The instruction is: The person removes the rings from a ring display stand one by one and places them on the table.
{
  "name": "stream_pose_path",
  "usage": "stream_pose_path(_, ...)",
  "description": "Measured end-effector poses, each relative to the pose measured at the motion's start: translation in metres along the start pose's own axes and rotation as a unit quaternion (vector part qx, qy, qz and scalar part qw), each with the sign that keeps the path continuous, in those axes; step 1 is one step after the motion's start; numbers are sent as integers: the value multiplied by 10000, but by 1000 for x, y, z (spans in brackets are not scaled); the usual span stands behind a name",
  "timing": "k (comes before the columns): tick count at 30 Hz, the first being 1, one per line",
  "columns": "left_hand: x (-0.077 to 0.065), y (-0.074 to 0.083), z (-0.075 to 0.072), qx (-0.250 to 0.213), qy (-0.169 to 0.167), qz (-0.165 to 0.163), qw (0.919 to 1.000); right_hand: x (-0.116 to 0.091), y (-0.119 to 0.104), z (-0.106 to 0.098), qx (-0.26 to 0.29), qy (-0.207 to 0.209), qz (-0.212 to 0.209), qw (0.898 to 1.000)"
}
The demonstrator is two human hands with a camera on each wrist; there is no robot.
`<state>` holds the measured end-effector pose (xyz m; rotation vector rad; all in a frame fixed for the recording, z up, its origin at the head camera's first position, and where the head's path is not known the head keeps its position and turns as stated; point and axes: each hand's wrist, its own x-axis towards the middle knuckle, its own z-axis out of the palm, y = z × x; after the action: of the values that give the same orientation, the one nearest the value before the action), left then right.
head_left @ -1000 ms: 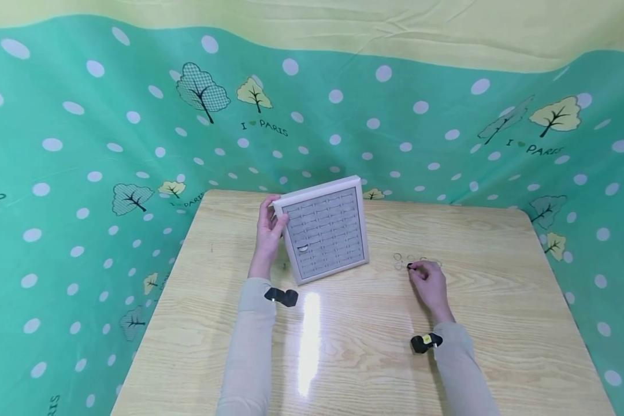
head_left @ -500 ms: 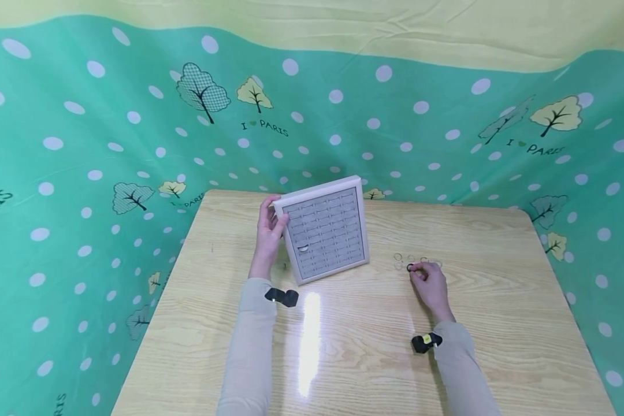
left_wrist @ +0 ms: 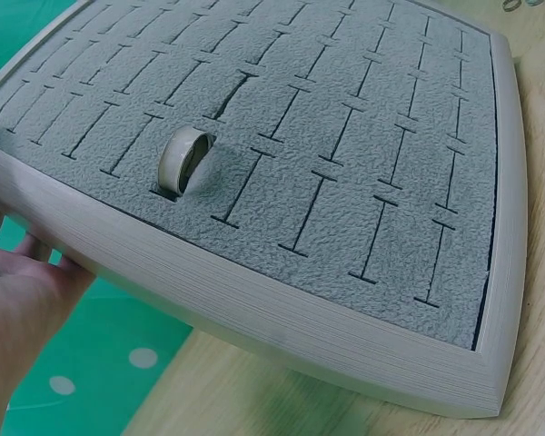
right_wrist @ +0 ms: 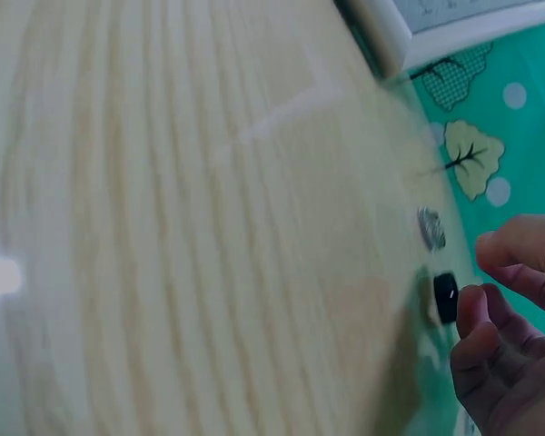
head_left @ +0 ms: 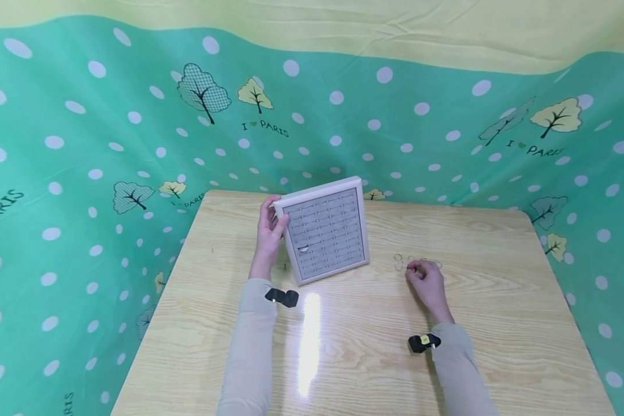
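Observation:
My left hand (head_left: 268, 234) grips a framed grey ring display tray (head_left: 326, 228) by its upper left corner, thumb on the front and fingers behind. The tray is tilted up, and its padded face has several rows of slots. One wide silver ring (left_wrist: 179, 163) sits in a slot near the frame's edge. My right hand (head_left: 430, 289) is low over the table on the right. A black ring (right_wrist: 445, 298) lies right at a fingertip, while a gap shows between thumb and forefinger in the right wrist view. Beside it lies a silver ring (right_wrist: 431, 227).
Several thin rings (head_left: 398, 257) lie in two rows by my right hand, partly hidden by it. The wooden table (head_left: 364, 346) carries a bright light streak. Green dotted cloth (head_left: 312, 127) stands behind the table's far edge and along its sides.
The black ring showed at the fingertips half a second ago; in the head view the right fingers now mostly cover it. The left hand and tray stay in place.

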<state>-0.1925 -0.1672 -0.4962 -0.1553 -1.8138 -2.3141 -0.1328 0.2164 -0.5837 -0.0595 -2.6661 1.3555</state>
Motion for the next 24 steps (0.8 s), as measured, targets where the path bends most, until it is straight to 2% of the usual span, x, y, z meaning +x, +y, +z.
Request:
stream_pose_path(4,0,1,0,96,4,23,10000,0,-12,5,162,-52,-44,9998)
stream_pose_path(11,0,1,-1,129,-26,-8,9999,-2,-32,20,468,-207,218,9985)
stream_pose_path(18,-1,3,-3,129,23,-54,9999,-4,-52,40,716,-370,16,9967)
stream_pose_path(24,-1,5,-1,37,-37,-149,9999,-8,-64,55,961,-532,122,9939)
